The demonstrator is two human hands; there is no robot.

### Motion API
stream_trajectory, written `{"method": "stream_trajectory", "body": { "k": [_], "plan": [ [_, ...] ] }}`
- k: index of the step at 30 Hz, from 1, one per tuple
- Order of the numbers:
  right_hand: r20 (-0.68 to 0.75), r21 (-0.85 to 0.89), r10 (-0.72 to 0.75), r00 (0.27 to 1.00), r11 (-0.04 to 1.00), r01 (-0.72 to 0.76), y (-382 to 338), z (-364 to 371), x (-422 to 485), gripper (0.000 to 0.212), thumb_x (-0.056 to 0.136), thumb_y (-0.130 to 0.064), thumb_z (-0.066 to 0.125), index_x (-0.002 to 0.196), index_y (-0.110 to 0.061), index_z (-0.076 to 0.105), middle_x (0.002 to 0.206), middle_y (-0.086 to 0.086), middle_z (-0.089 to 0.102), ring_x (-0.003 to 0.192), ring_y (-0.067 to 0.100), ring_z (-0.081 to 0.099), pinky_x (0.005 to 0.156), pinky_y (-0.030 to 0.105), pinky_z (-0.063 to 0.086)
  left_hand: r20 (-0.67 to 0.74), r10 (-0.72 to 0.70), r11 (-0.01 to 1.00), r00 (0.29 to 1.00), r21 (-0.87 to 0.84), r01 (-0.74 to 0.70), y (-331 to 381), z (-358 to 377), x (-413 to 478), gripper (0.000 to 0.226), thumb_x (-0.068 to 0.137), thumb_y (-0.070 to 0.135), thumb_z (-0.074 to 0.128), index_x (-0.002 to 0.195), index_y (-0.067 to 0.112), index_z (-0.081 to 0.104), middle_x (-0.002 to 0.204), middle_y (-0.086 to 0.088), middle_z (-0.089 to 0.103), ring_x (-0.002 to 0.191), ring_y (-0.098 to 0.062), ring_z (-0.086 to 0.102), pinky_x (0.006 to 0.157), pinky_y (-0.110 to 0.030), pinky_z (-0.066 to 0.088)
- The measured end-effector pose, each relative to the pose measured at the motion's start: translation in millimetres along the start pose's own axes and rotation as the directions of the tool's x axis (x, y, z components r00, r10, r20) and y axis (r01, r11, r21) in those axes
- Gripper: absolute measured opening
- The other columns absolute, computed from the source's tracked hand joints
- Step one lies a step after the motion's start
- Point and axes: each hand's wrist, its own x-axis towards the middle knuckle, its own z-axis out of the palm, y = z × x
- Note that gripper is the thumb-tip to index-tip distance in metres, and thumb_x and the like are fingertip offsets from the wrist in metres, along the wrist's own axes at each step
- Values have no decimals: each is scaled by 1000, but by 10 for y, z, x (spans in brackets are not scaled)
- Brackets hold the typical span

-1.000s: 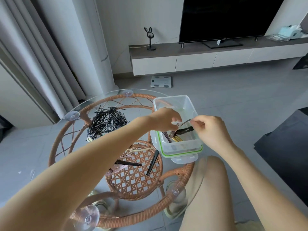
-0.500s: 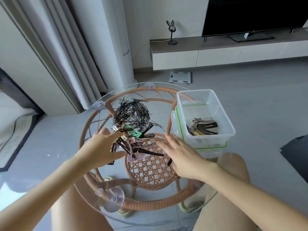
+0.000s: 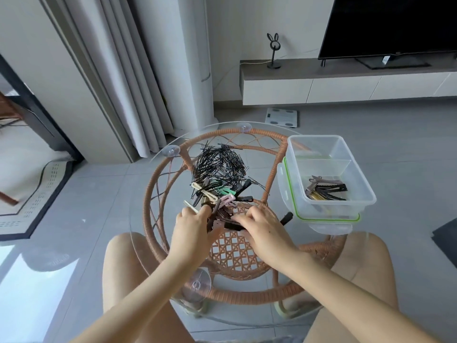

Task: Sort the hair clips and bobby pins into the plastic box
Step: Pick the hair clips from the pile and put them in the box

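Centrally, a round glass table top [image 3: 148, 201] on a woven rattan frame [image 3: 247, 293], seen from above by a seated person.

Item: bobby pins [image 3: 217, 164], black, a loose tangled heap on the far-left part of the glass.

Item: hair clips [image 3: 222, 196], mixed colours — cream, green, pink, brown, black — piled just nearer than the bobby pins and touching them. One black clip [image 3: 286, 218] lies apart, just right of the right hand.

Item: plastic box [image 3: 366, 191], clear, divided into compartments, standing on its green-rimmed lid [image 3: 329, 220] at the right edge of the table. The nearer compartment holds a small bunch of clips, black and grey with something gold beneath; the far compartment looks bare.

Item: left hand [image 3: 191, 225], at the near-left edge of the clip pile, thumb and forefinger pinched together on a cream clip; the other fingers curled.

Item: right hand [image 3: 262, 227], palm down on the near side of the pile, fingers bent over dark clips; whether it actually grips one, I cannot tell.

Both hands sit close together, well apart from the box.
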Motion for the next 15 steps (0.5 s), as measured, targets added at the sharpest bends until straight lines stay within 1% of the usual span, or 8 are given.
{"method": "stream_trajectory", "body": {
  "k": [2, 3, 5, 7, 9, 11, 13, 15],
  "plan": [
    [-12, 24, -10, 1000, 1000, 10, -3, 21, -15, 42, 90, -2, 49, 129, -17, 49, 102, 7, 54, 93, 23, 52, 72, 26, 39, -17, 0, 998, 1000, -67, -1, 0, -8, 4, 28, 86, 32, 60, 105, 13, 53, 98, -13, 54, 75, -23, 51, 64, -27, 44],
    [-17, 43, -10, 1000, 999, 11, 2, 19, -25, 43, 90, -1, 49, 130, -15, 49, 103, 7, 54, 92, 22, 52, 70, 23, 37, -17, -3, 996, 1000, -94, 1, -11, -19, 14, 22, 86, 26, 60, 104, 14, 54, 99, -13, 56, 73, -23, 53, 63, -27, 44],
    [-17, 87, -1, 1000, 996, 3, 9, -7, -47, 45, 89, 0, 51, 131, -14, 49, 104, 6, 55, 92, 20, 54, 72, 21, 39, -4, -18, 988, 1000, -156, 17, -51, -51, 38, 17, 85, 19, 63, 100, 16, 58, 99, -10, 61, 74, -23, 59, 63, -25, 45],
    [-23, 166, 37, 999, 986, -32, 12, -66, -61, 42, 89, -5, 55, 130, -15, 51, 100, 4, 56, 89, 17, 55, 75, 23, 44, 35, -46, 969, 998, -240, 53, -101, -89, 65, 14, 82, 18, 67, 95, 19, 61, 86, -3, 65, 68, -19, 62, 57, -23, 47],
    [-46, 245, 81, 996, 967, -67, 9, -152, -74, 39, 87, -11, 59, 126, -17, 55, 93, -1, 55, 80, 9, 50, 73, 18, 39, 83, -67, 942, 994, -322, 90, -156, -121, 90, 13, 79, 18, 70, 89, 20, 62, 69, 3, 64, 51, -12, 56, 45, -18, 43],
    [-68, 285, 98, 993, 956, -75, 4, -254, -87, 38, 86, -13, 62, 123, -18, 58, 91, 0, 58, 77, 8, 50, 72, 15, 37, 118, -79, 912, 990, -393, 120, -214, -156, 107, 13, 77, 18, 72, 84, 23, 61, 61, 4, 65, 41, -8, 46, 35, -11, 34],
    [-93, 308, 111, 989, 948, -78, 8, -366, -108, 37, 85, -13, 62, 122, -17, 59, 94, 2, 61, 83, 12, 55, 76, 15, 41, 140, -89, 891, 986, -431, 141, -258, -195, 117, 14, 76, 19, 72, 81, 25, 60, 62, 1, 68, 38, -8, 42, 34, -12, 31],
    [-117, 308, 125, 985, 948, -84, 27, -500, -125, 38, 85, -12, 62, 122, -16, 58, 95, 1, 61, 85, 12, 57, 78, 13, 43, 160, -96, 876, 982, -455, 160, -281, -253, 120, 14, 75, 20, 73, 81, 25, 61, 64, 0, 71, 35, -4, 40, 35, -13, 30]
  ]
}}
